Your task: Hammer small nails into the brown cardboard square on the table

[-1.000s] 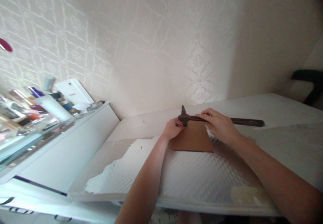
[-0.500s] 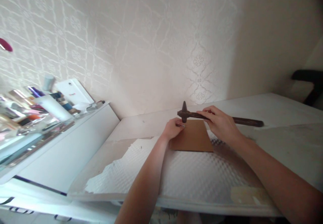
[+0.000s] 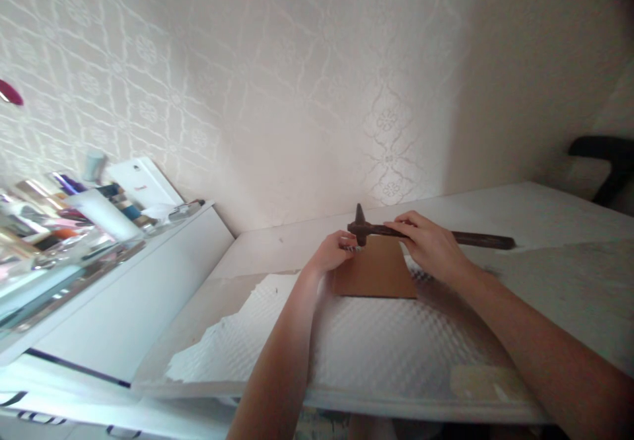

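Note:
My right hand (image 3: pixel 430 245) grips a dark hammer (image 3: pixel 478 239) near its head, the handle sticking out to the right. The hammer head (image 3: pixel 360 226) hangs just above the far left corner of a brown cardboard piece (image 3: pixel 377 273). That piece lies flat on a white textured sheet (image 3: pixel 376 341) on the table. My left hand (image 3: pixel 333 252) is closed in a pinch at that same corner, right below the hammer head, holding something small and thin that I cannot make out.
The white table (image 3: pixel 535 209) stands against a patterned wall. A lower white shelf (image 3: pixel 123 281) to the left carries several bottles and tubes. A dark chair part (image 3: pixel 601 152) shows at the far right. The table's near edge runs close to my arms.
The hammer head rose slightly half a second ago and has come back down onto the pinched spot. My left hand has stayed at the cardboard's corner.

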Motion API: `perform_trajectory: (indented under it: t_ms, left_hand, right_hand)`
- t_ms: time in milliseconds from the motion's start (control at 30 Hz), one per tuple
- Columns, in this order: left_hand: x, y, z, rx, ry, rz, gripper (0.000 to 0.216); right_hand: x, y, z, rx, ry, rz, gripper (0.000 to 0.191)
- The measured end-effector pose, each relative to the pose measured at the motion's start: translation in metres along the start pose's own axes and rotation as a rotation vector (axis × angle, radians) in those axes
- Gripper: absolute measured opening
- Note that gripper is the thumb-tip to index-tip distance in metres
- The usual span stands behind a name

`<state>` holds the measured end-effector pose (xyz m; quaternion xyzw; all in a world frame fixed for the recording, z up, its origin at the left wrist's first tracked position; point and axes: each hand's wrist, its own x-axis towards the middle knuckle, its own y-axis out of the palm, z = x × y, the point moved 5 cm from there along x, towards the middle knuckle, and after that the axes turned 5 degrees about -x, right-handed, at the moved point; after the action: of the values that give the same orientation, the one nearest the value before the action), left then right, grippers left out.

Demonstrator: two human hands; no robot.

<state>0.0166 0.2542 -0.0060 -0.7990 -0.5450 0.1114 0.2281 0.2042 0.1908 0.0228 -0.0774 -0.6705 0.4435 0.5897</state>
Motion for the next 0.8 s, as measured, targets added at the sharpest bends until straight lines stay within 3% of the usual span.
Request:
perform_trajectory:
  t_ms: [133,233,533,800]
  left_hand:
    - [-0.007,-0.008,-0.002,-0.012,-0.081,-0.013,0.043]
    - [-0.009,-0.011,-0.001,0.037,-0.115,-0.053,0.043]
    - [-0.001,-0.007,0.004,0.168,-0.022,-0.153,0.029]
    - [0.001,-0.006,0.002,0.257,0.031,-0.144,0.02]
  right_hand:
    - [0.0,-0.003,-0.002,0.006,0.033,-0.068,0.041]
    - [0.0,0.0,-0.001,-0.008,0.011,-0.027,0.039]
    - [0.0,-0.001,0.0,0.023,0.025,-0.035,0.041]
    - [0.004,0.011,0.025,0.014,-0.019,-0.054,0.046]
